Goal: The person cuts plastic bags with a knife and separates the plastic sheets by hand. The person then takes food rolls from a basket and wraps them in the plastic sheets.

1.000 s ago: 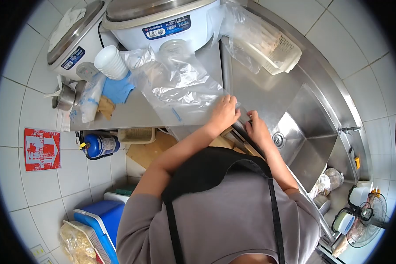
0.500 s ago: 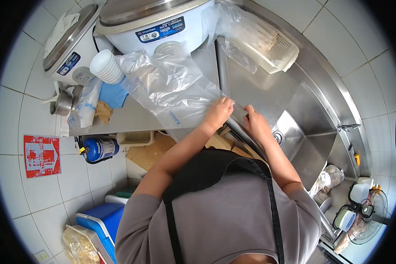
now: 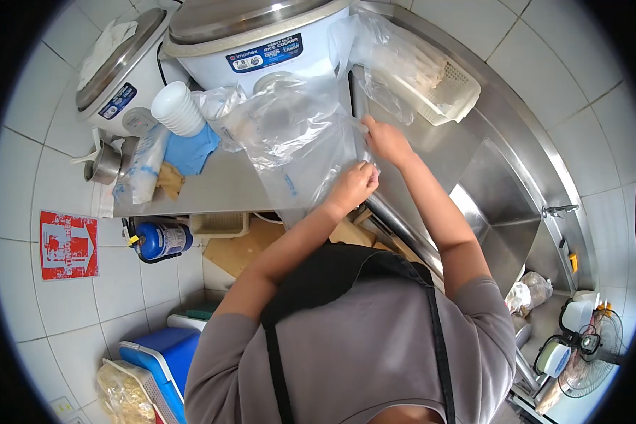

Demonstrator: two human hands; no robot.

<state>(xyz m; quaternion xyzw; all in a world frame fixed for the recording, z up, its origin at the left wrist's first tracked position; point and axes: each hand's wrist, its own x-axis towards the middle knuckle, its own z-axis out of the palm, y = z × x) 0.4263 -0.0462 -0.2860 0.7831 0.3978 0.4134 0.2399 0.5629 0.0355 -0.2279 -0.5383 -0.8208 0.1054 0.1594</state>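
Plastic bag [image 3: 300,145], clear and thin, lies over the steel counter [image 3: 222,185], its near end hanging past the counter's front edge. Film wrinkled and glossy toward the far side, flatter and milky nearer the person; small blue print on the near part. Right side of the bag drawn up to the hands. Left hand [image 3: 355,186]: fingers curled in, closed on the bag's side edge, knuckles up, just beside the counter's metal rail; forearm slants forward and to the right from a bent elbow. Right hand [image 3: 386,140]: farther forward than the left, pinching the bag's edge between thumb and fingertips; forearm reaches forward and leftward across the sink side, wrist slightly bent. Hands near each other, apart. To the left of the bag, a brown cloth [image 3: 170,180] and a blue cloth [image 3: 192,150], with a roll of printed plastic [image 3: 143,166] beside them; small metal pot [image 3: 103,164] farther left. Stack of white cups [image 3: 177,109] stands tilted by the blue cloth. Beyond the bag, a large rice cooker [image 3: 261,53], bag's far part close against its front; smaller rice cooker [image 3: 120,78] to its left. Far right, a cream basket [image 3: 454,88] partly covered with clear film.
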